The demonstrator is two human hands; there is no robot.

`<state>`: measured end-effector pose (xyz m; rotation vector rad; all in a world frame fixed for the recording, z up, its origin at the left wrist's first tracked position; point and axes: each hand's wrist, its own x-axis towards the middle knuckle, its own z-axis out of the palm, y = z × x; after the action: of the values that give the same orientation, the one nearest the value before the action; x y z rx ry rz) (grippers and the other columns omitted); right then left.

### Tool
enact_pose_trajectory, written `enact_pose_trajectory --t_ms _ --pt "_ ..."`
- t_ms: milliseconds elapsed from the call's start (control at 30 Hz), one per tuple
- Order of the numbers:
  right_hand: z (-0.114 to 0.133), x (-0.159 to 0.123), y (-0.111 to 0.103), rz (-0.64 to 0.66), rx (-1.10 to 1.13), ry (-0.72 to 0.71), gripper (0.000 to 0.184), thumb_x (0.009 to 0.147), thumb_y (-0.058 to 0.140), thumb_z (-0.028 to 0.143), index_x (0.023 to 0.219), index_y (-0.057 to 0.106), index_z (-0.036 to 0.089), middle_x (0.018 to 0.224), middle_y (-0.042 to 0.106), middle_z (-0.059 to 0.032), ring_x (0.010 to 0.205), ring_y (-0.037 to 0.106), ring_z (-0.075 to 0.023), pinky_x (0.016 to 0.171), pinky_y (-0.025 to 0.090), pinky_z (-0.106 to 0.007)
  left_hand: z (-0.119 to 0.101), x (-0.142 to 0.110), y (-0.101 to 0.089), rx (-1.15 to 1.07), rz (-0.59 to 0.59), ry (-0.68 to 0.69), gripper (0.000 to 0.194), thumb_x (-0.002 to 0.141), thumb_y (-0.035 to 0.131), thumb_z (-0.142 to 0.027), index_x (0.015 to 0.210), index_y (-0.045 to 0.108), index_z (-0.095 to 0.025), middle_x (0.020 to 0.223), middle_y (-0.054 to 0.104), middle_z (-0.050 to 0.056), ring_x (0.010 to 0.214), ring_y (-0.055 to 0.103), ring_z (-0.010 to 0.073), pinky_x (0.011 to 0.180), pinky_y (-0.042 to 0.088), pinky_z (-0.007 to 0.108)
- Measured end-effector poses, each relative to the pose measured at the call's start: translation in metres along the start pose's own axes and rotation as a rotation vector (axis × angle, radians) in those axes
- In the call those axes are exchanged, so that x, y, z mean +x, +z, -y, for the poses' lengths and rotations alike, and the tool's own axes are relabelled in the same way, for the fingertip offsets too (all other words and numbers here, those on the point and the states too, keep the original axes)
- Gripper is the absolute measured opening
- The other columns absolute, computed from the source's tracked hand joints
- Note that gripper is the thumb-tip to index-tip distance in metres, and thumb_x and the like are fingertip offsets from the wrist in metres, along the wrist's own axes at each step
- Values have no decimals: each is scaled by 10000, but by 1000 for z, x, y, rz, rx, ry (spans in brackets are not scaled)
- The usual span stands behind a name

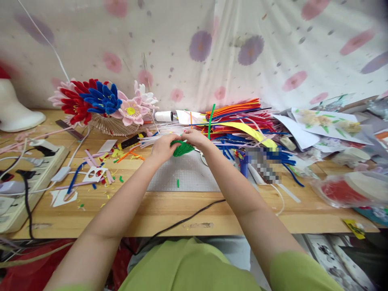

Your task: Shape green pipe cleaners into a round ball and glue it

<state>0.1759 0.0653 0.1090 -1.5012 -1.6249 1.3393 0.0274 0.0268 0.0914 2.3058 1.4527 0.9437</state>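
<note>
My left hand (165, 147) and right hand (196, 138) pinch one green bundle (183, 150) between their fingers (188, 133) above one mat (194, 176).

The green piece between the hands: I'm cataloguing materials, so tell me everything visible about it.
The green piece looks soft and fuzzy, with ridges side by side. The left hand and right hand both hold it, partly hiding its upper edge, above the grey mat; whether it touches the mat is unclear.
</note>
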Motion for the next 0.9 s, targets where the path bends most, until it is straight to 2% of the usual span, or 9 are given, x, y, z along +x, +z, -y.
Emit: enact_pose_trajectory --t_ms 100,200,267,333,433,500,633,800,900 --pt "-4 5 0 40 -4 17 114 643 535 177 573 444 172 438 364 59 417 353 -66 426 227 -210 -1 1 -1 56 5 18 172 781 543 -239 911 648 -199 971 660 59 948 574 210 845 405 327" --pt "-8 8 1 42 4 -38 106 644 561 201 599 471 168 494 420 47 466 388 -74 464 282 -214 -5 2 -4 87 15 -18 179 782 539 -235 911 655 -191 967 656 73 943 571 221 831 407 332" --pt "-11 5 2 -5 34 -128 94 649 577 215 684 508 161 590 490 34 543 439 -81 521 338 -214 -9 3 -8 90 19 -92 179 777 542 -238 906 656 -187 961 656 77 921 575 225 806 411 332" --pt "-13 1 2 -42 63 -244 156 664 579 234 788 517 163 703 539 21 632 484 -90 592 383 -220 -12 4 -11 78 27 -185 175 773 543 -245 894 653 -183 927 659 73 875 579 221 773 415 327" --pt "-17 -7 0 0 28 -405 228 688 566 269 884 504 171 788 566 8 725 521 -109 672 417 -251 -13 6 -13 54 58 -278 170 772 534 -256 878 640 -175 855 658 62 806 574 203 728 413 313" --pt "-21 -9 -2 45 -64 -462 249 682 567 261 908 508 174 818 575 0 765 533 -126 700 423 -273 -11 7 -11 37 82 -300 166 771 528 -258 871 629 -173 829 653 54 780 567 191 710 409 304" --pt "-28 -7 -1 53 -218 -478 272 643 574 197 909 521 180 836 580 5 779 545 -138 719 420 -289 -10 10 -8 23 91 -319 143 748 544 -258 833 613 -166 813 647 53 754 562 188 688 403 303" --pt "-32 -1 3 23 -225 -450 313 621 560 185 929 504 183 757 569 24 670 523 -122 629 402 -256 -8 12 -6 -35 75 -328 128 718 566 -230 827 600 -171 822 652 51 756 576 182 677 409 294" --pt "-32 -2 4 19 -250 -463 333 619 554 178 945 488 187 758 562 25 669 508 -121 617 388 -245 0 14 -1 -116 62 -368 176 687 591 -205 860 593 -180 815 653 39 744 582 166 674 419 278"
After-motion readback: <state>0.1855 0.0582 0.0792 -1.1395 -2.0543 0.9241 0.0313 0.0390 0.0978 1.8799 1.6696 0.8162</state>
